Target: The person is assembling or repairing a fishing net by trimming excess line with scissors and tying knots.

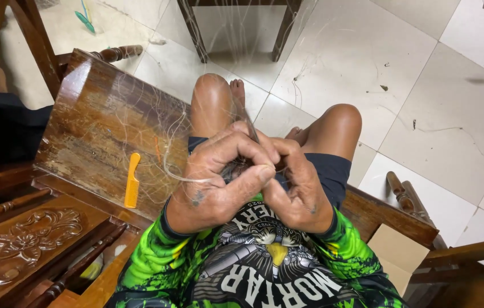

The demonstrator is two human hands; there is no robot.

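Note:
I sit on a wooden bench with both hands pressed together in front of my chest. My left hand [219, 179] and my right hand [296, 185] pinch a thin dark tool [250, 126] and fine translucent fishing net line [182, 174] between the fingertips. The line loops out to the left over the bench seat [99, 131]. A tangle of the same thin net [139, 114] lies spread on the seat. What exactly sits between the fingers is hidden.
An orange comb [132, 180] lies on the bench seat to my left. A carved wooden armrest [19, 239] is at lower left. A wooden chair's legs [196, 34] stand ahead on the pale tiled floor [424, 85]. A cardboard box [399, 254] sits at lower right.

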